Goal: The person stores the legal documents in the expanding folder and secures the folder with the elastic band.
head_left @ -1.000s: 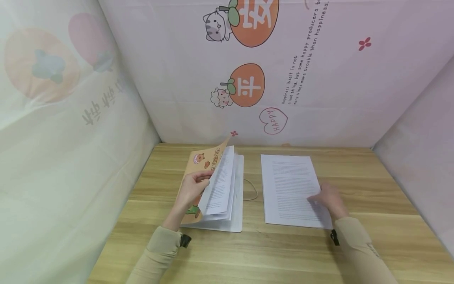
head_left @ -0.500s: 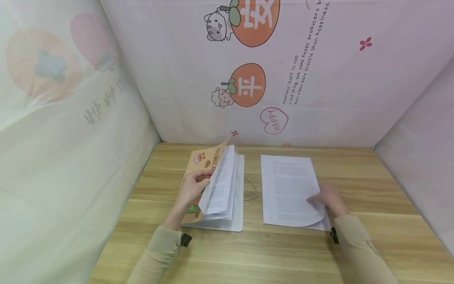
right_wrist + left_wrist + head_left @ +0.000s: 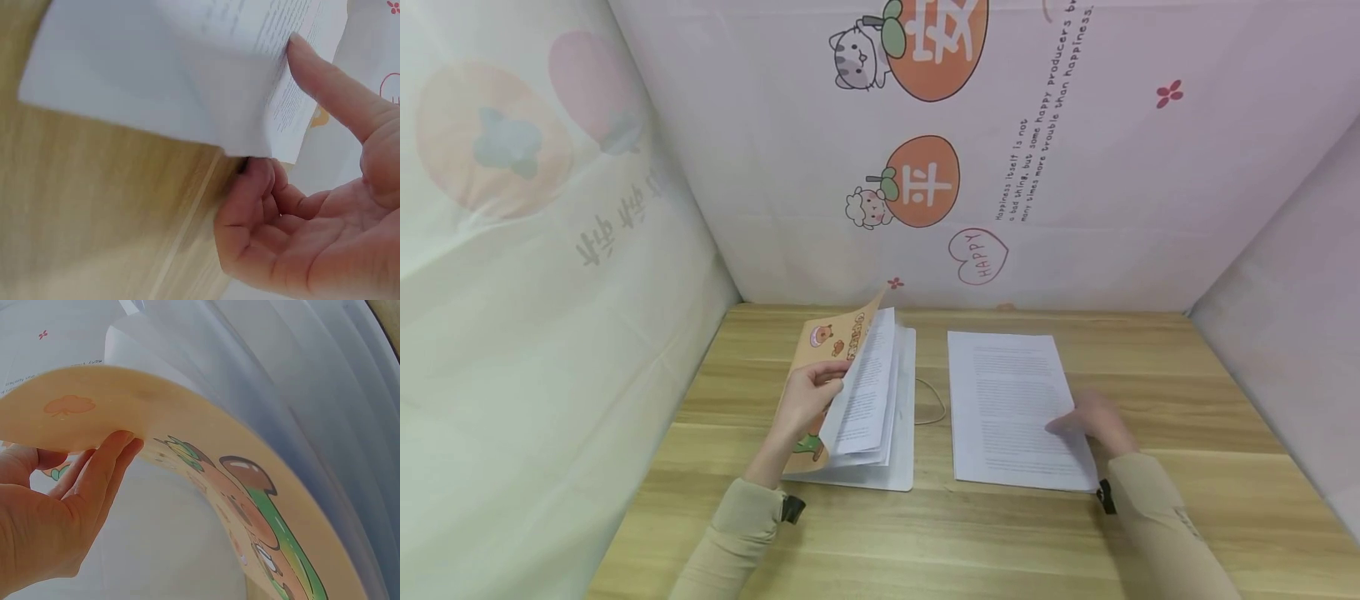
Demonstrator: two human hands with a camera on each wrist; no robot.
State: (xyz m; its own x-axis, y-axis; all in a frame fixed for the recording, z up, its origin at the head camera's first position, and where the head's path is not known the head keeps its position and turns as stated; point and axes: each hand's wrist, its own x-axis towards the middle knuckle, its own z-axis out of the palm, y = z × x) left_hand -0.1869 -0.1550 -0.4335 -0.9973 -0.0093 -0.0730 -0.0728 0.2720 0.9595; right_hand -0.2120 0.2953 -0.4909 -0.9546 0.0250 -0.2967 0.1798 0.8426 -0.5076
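My left hand (image 3: 805, 396) grips the free edge of the orange cover (image 3: 162, 406) of a clear-backed folder and holds it raised. The cover bends in a curve and carries cartoon prints. Printed sheets (image 3: 867, 408) stand partly upright inside the folder, above its pale back (image 3: 904, 458). To the right lies a stack of printed paper (image 3: 1011, 408). At its right edge is my right hand (image 3: 1093, 421), with the thumb (image 3: 319, 69) on the top page and the other fingers curled at the paper's edge. A sheet's edge is bent up between them in the right wrist view.
An elastic loop (image 3: 942, 404) sticks out from the folder's right side onto the wooden table (image 3: 925, 550). Printed cloth walls (image 3: 790, 208) enclose the table at the back and both sides.
The top paper has shifted slightly toward me and left. Its lower right corner, curled up half a second ago, lies flatter now. The left hand and folder have stayed put.
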